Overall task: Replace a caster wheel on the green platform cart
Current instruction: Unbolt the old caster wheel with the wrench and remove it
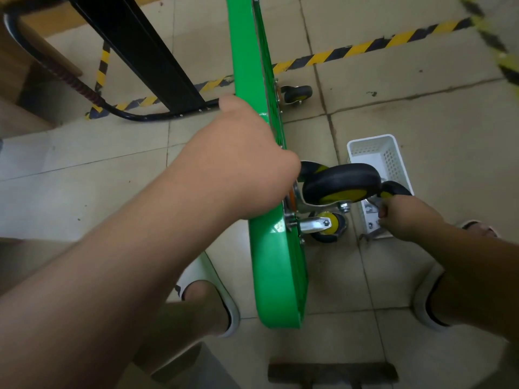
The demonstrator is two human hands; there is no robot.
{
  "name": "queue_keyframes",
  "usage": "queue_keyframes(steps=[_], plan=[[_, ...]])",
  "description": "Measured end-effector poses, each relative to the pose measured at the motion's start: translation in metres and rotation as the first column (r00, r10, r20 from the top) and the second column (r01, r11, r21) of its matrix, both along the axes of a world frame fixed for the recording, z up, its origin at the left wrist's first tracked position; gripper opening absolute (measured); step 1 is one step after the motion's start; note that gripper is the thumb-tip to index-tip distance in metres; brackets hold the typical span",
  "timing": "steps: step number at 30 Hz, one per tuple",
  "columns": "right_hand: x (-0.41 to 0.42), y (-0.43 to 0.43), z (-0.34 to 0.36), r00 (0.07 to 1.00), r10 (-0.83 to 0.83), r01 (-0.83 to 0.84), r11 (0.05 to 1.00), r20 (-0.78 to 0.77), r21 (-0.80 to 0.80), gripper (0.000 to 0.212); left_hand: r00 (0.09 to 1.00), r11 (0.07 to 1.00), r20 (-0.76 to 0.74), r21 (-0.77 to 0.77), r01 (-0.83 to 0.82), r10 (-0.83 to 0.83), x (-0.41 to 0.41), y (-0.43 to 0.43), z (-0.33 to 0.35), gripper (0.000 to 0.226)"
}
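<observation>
While the green platform cart [269, 248] stands tipped up on one long side on the tiled floor [421, 122], its deck runs away from the person as a narrow green strip between the two arms. The left hand [238, 164] lies over the upper edge of the deck about halfway along, fingers curled down over the far face and gripping it. On that far face, just right of the left hand, a large black and yellow caster wheel [341, 183] sticks out from its metal bracket. A lower caster [328, 226] sits beneath it near the floor, and a far caster [297, 95] shows farther up the deck.

The right hand [404, 217] is off to the right, apart from the deck, its fingers closed round the metal bracket of a separate caster [394, 190]. That caster sits just beside the large wheel and over a white perforated basket [390, 155] standing on the floor. A metal wrench-like end [365, 236] pokes out below this hand; whether the hand also holds it cannot be told. Black cart handle tubing [132, 116] lies on the floor left of the deck.
</observation>
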State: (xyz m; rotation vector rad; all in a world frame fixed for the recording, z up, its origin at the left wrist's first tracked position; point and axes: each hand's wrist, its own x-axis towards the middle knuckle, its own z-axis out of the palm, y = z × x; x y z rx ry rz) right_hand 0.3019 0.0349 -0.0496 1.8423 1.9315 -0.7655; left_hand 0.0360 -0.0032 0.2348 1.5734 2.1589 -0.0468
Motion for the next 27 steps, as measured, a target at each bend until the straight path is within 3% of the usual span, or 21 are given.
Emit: queue_keyframes(steps=[4, 9, 16, 21, 24, 27], plan=[[0.006, 0.002, 0.017, 0.999, 0.027, -0.026, 0.999, 0.026, -0.048, 0.017, 0.994, 1.0, 0.107, -0.005, -0.021, 0.022, -0.001, -0.002, 0.002, 0.046], [-0.001, 0.001, 0.05, 0.993, 0.105, -0.103, 0.994, 0.046, -0.043, 0.018, 0.993, 0.999, 0.112, 0.032, -0.03, 0.027, 0.0, -0.004, 0.003, 0.051], [-0.028, 0.007, 0.114, 0.98, 0.196, -0.195, 0.98, -0.02, 0.033, 0.02, 0.992, 1.0, 0.123, 0.013, -0.026, 0.024, 0.002, -0.006, 0.009, 0.062], [-0.031, 0.012, 0.166, 0.955, 0.295, -0.295, 0.947, 0.025, 0.129, 0.016, 0.989, 0.999, 0.141, 0.021, -0.044, 0.041, 0.002, -0.007, 0.01, 0.068], [-0.032, 0.016, 0.195, 0.957, 0.288, -0.278, 0.941, -0.03, 0.194, 0.016, 0.988, 0.999, 0.147, 0.029, -0.046, 0.042, 0.002, -0.007, 0.01, 0.072], [-0.041, 0.007, 0.226, 0.946, 0.271, -0.221, 0.94, -0.177, 0.259, 0.026, 0.991, 0.999, 0.135, 0.038, -0.026, 0.021, 0.002, -0.007, 0.008, 0.075]])
